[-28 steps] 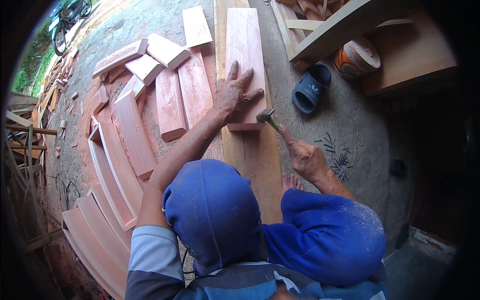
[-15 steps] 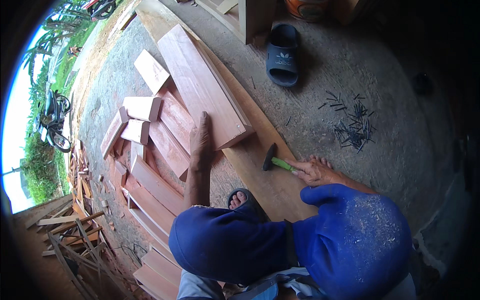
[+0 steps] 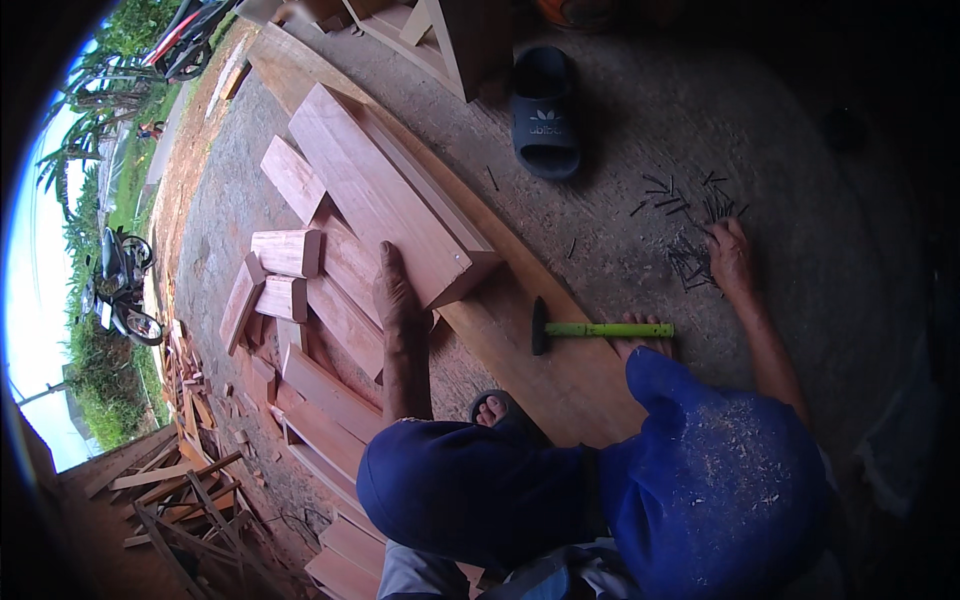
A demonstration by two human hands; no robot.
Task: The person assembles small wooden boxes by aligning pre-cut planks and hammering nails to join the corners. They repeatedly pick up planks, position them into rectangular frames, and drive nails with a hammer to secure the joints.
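Observation:
My left hand (image 3: 398, 295) grips the near end of a long wooden piece (image 3: 385, 190) built of joined boards, thumb on its top face; the other fingers are hidden. A small nail head shows near that end. The piece rests tilted on a long plank (image 3: 530, 370). My right hand (image 3: 732, 262) is down at a pile of dark nails (image 3: 690, 265), fingers bent together on some of them; how many it pinches cannot be made out. A hammer (image 3: 610, 329) with a green handle and dark head lies over the plank and beside my bare toes (image 3: 640, 345), in neither hand.
Cut wooden blocks (image 3: 285, 253) and boards (image 3: 330, 395) lie left of the piece. A dark slipper (image 3: 546, 115) and a wooden frame (image 3: 430, 45) are beyond the plank. Scrap wood (image 3: 190, 495) heaps at the lower left; motorbikes (image 3: 125, 285) stand outside.
My right hand has let go of the hammer, leaving it lying down, and moved right and away to the nails. My left hand stays on the wooden piece.

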